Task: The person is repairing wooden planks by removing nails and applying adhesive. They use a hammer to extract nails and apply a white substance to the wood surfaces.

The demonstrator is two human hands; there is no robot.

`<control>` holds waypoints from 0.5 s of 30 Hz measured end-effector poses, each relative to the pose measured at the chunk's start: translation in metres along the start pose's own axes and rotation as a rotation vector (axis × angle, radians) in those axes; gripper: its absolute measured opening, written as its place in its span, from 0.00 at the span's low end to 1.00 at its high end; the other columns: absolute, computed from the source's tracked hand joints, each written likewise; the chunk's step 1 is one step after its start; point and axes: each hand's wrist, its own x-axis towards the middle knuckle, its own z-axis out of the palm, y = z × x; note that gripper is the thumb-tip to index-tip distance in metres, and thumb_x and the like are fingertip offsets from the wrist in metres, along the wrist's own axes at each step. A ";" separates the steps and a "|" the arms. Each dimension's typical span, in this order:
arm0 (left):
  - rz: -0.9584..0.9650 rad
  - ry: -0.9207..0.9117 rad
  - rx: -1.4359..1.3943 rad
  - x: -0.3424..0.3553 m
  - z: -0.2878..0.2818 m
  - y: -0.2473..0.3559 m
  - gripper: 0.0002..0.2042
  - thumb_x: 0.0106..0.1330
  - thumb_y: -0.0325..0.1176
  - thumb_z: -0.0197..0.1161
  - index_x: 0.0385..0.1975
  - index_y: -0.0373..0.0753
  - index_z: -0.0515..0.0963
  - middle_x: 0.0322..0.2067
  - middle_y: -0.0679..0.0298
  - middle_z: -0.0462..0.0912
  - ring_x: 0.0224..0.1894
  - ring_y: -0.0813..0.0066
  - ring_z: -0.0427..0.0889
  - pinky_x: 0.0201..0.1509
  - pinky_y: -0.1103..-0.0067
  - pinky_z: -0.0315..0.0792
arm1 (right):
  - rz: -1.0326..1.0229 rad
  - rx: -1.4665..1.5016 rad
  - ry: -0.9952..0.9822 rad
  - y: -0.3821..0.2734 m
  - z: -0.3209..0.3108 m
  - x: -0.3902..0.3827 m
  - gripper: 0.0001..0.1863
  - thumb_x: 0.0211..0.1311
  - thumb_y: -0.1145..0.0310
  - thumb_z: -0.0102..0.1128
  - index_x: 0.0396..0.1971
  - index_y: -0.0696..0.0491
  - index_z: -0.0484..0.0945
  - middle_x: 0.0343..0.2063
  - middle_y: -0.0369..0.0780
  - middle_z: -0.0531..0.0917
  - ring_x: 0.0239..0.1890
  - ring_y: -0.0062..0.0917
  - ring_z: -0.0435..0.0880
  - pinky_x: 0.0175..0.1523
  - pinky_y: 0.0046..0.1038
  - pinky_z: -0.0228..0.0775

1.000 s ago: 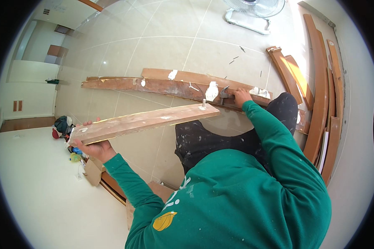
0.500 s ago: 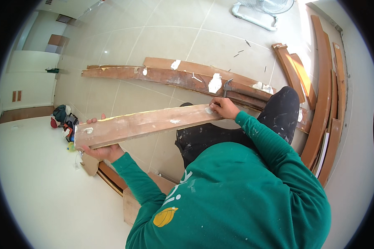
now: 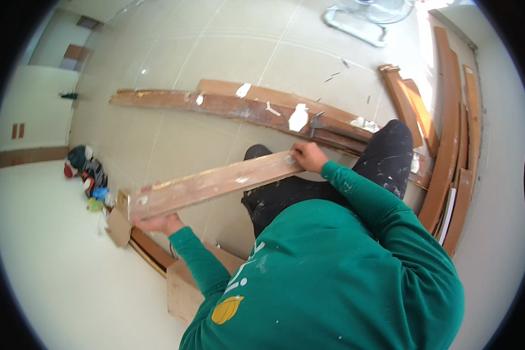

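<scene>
Tiled floor (image 3: 227,52), one plank (image 3: 210,185), two hands

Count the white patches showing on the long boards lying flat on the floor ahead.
4 clear ones: upper white patch, small white fleck, thin strip, large white patch. The pale lumps near the hammer may be more.

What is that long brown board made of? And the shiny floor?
The long brown board, held by the left hand and right hand, looks like wood: reddish-brown, streaky grain, worn with white patches. The pale shiny floor looks like glazed tile: thin straight joint lines and a glossy glare. I can't be certain of either.
</scene>
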 end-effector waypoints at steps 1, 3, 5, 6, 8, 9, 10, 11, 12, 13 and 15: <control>-0.029 0.048 -0.011 0.003 -0.008 0.000 0.34 0.65 0.58 0.48 0.61 0.37 0.72 0.47 0.46 0.82 0.49 0.50 0.84 0.61 0.41 0.77 | -0.022 -0.001 -0.001 -0.003 -0.002 0.000 0.12 0.67 0.62 0.63 0.37 0.56 0.85 0.34 0.55 0.86 0.39 0.54 0.85 0.45 0.48 0.78; -0.078 0.087 0.001 0.012 -0.017 -0.003 0.32 0.66 0.58 0.46 0.58 0.37 0.72 0.44 0.47 0.82 0.45 0.51 0.85 0.58 0.42 0.78 | -0.081 0.028 -0.018 -0.006 -0.013 0.000 0.14 0.68 0.60 0.63 0.44 0.54 0.82 0.34 0.52 0.86 0.39 0.51 0.86 0.44 0.46 0.79; -0.088 0.144 0.024 0.020 -0.031 0.002 0.29 0.67 0.58 0.45 0.55 0.38 0.73 0.41 0.48 0.82 0.42 0.51 0.84 0.57 0.41 0.77 | -0.158 -0.061 -0.056 -0.037 -0.032 -0.008 0.23 0.67 0.56 0.67 0.56 0.51 0.77 0.46 0.45 0.86 0.53 0.42 0.84 0.60 0.47 0.69; -0.092 0.183 0.021 0.025 -0.034 0.004 0.29 0.67 0.58 0.45 0.53 0.39 0.73 0.40 0.48 0.81 0.42 0.52 0.84 0.57 0.41 0.77 | -0.259 -0.175 -0.050 -0.050 -0.045 -0.016 0.25 0.65 0.55 0.68 0.57 0.51 0.77 0.48 0.43 0.85 0.55 0.40 0.82 0.62 0.47 0.67; -0.125 0.248 0.004 0.037 -0.027 0.001 0.28 0.68 0.58 0.44 0.53 0.40 0.72 0.39 0.50 0.80 0.40 0.52 0.84 0.56 0.40 0.77 | -0.457 -0.400 -0.035 -0.073 -0.066 -0.027 0.27 0.63 0.54 0.71 0.58 0.50 0.77 0.50 0.41 0.83 0.59 0.37 0.79 0.66 0.47 0.61; -0.158 0.275 -0.010 0.040 -0.019 -0.004 0.28 0.69 0.58 0.44 0.54 0.40 0.70 0.39 0.50 0.79 0.40 0.53 0.83 0.56 0.40 0.76 | -0.446 -0.480 0.038 -0.081 -0.073 -0.032 0.28 0.61 0.54 0.72 0.58 0.50 0.77 0.49 0.40 0.82 0.58 0.37 0.78 0.66 0.46 0.62; -0.192 0.302 -0.019 0.044 -0.010 -0.009 0.28 0.69 0.59 0.44 0.55 0.41 0.69 0.39 0.51 0.78 0.39 0.53 0.82 0.56 0.39 0.76 | -0.430 -0.557 0.108 -0.088 -0.077 -0.036 0.28 0.59 0.55 0.73 0.57 0.50 0.77 0.47 0.39 0.82 0.57 0.36 0.78 0.66 0.45 0.62; -0.240 0.309 -0.029 0.046 0.000 -0.017 0.29 0.69 0.60 0.45 0.58 0.41 0.67 0.41 0.51 0.77 0.38 0.53 0.82 0.55 0.40 0.76 | -0.413 -0.634 0.178 -0.091 -0.082 -0.037 0.29 0.58 0.56 0.74 0.56 0.51 0.77 0.46 0.38 0.81 0.56 0.35 0.78 0.66 0.43 0.63; -0.286 0.315 -0.041 0.047 0.013 -0.027 0.31 0.69 0.60 0.45 0.61 0.41 0.64 0.42 0.50 0.76 0.37 0.53 0.81 0.55 0.40 0.76 | -0.406 -0.669 0.222 -0.087 -0.088 -0.034 0.26 0.58 0.57 0.73 0.54 0.51 0.77 0.43 0.38 0.80 0.53 0.35 0.78 0.64 0.44 0.63; -0.334 0.320 -0.051 0.048 0.025 -0.037 0.32 0.70 0.61 0.45 0.64 0.42 0.62 0.44 0.50 0.75 0.36 0.53 0.80 0.55 0.40 0.77 | -0.397 -0.705 0.267 -0.082 -0.096 -0.029 0.23 0.58 0.59 0.72 0.51 0.51 0.77 0.41 0.38 0.79 0.51 0.34 0.78 0.63 0.44 0.64; -0.434 0.276 -0.016 0.048 0.043 -0.063 0.36 0.70 0.62 0.47 0.69 0.41 0.56 0.47 0.50 0.73 0.39 0.53 0.79 0.54 0.41 0.77 | -0.405 -0.713 0.371 -0.076 -0.122 -0.026 0.17 0.58 0.63 0.71 0.42 0.52 0.75 0.36 0.39 0.77 0.46 0.34 0.78 0.59 0.43 0.66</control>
